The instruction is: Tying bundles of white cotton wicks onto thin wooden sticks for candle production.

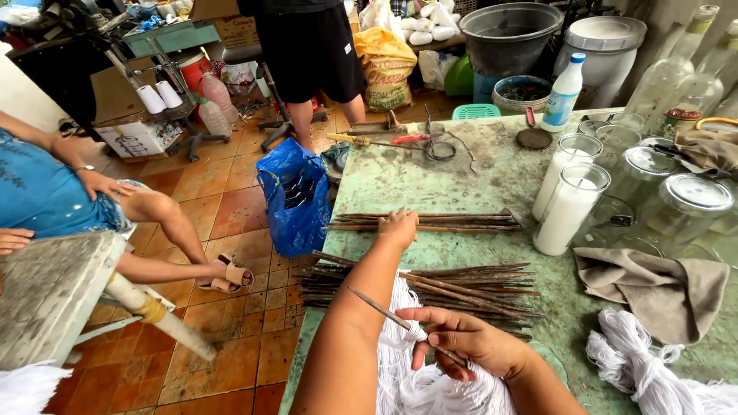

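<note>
My left hand (397, 228) reaches forward and rests on a small row of thin brown sticks (461, 223) lying across the green worktable (492, 165). My right hand (465, 338), close to me, pinches one thin stick (377, 306) with white string wound at its end. A larger pile of the same sticks (461, 286) lies between the two hands. Loose white string (411, 376) is heaped under my right hand, and another bundle of white string (638, 361) lies at the right.
Glass jars (570, 207) filled with white material, several glass lids, a white bottle (563, 92) and brown cloths (661, 288) crowd the table's right. Tools lie at the far edge. A blue bag (296, 196) hangs at the left; one person sits left, another stands beyond.
</note>
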